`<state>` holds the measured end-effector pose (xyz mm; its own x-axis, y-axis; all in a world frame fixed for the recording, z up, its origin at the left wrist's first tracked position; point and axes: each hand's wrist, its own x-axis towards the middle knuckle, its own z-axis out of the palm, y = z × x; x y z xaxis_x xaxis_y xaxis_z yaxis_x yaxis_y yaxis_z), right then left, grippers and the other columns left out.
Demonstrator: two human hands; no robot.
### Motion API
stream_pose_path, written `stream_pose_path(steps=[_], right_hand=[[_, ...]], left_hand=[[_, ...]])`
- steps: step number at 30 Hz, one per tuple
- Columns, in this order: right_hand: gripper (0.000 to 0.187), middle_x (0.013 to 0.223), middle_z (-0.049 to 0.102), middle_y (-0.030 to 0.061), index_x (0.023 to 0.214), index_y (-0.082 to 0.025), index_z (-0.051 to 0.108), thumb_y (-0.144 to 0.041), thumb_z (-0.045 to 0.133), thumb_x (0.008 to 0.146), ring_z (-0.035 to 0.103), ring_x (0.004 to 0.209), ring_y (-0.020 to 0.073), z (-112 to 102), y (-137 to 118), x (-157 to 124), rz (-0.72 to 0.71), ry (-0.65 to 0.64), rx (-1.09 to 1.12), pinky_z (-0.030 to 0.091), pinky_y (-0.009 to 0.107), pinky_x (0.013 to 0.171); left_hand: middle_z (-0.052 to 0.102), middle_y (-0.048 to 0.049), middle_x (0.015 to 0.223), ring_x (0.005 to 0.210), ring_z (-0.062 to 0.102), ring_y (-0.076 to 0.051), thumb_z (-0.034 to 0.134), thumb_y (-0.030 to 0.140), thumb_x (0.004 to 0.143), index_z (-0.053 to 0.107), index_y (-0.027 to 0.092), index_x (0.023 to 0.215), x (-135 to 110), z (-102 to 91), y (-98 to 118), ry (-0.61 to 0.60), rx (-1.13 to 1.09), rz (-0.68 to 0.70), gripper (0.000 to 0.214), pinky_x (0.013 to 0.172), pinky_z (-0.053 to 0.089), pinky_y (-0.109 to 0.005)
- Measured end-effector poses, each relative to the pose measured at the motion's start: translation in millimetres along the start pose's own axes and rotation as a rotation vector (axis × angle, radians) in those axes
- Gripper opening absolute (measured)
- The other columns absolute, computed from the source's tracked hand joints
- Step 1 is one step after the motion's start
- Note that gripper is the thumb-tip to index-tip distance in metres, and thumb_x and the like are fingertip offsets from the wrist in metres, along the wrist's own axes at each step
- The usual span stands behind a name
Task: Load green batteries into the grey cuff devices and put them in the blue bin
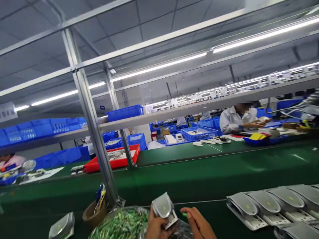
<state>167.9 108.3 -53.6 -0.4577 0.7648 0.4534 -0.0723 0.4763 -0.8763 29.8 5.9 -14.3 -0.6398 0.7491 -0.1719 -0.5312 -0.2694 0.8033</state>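
Observation:
At the bottom edge my left hand [156, 227] grips a small grey and white plastic device [164, 209], held upright. My right hand [198, 224] is just to its right, fingers curled, with a small green piece [184, 214] at the fingertips. Under both hands lies a clear bag of green parts [122, 224]. A row of several similar grey devices [271, 204] is lined up on the green bench at the right.
A green conveyor belt [199, 176] runs across the middle. A metal frame post [93, 132] stands left of centre, with a brown cup of tools [96, 212] at its foot. Across the belt sit a red tray [112, 161], blue bins [196, 132] and a person in white [236, 119].

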Motion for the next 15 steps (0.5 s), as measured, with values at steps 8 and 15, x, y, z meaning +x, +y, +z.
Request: stream_pose_path(steps=[8, 15], right_hand=[[0.061, 0.102, 0.078, 0.0136, 0.104, -0.019, 0.071, -0.076, 0.066, 0.082, 0.077, 0.094, 0.0276, -8.8, -25.3, -19.2, 0.219, -0.156, 0.060, 0.064, 0.035, 0.085], [0.066, 0.091, 0.076, 0.0104, 0.101, -0.018, 0.073, -0.078, 0.069, 0.074, 0.072, 0.075, 0.0244, -5.1, -31.7, -29.2, 0.287, -0.114, -0.064, 0.060, 0.031, 0.059]], left_hand=[[0.073, -0.0057, 0.102, 0.086, 0.072, -0.023, 0.067, 0.016, 0.051, 0.048, 0.025, 0.123, -22.6, 14.9, 0.4, -0.191, -0.048, -0.131, 0.076, 0.081, 0.058, -0.039], [0.068, -0.0058, 0.114, 0.094, 0.068, -0.023, 0.063, 0.020, 0.047, 0.049, 0.026, 0.119, -20.8, 10.5, -7.9, -0.246, -0.019, -0.139, 0.073, 0.071, 0.053, -0.029]])
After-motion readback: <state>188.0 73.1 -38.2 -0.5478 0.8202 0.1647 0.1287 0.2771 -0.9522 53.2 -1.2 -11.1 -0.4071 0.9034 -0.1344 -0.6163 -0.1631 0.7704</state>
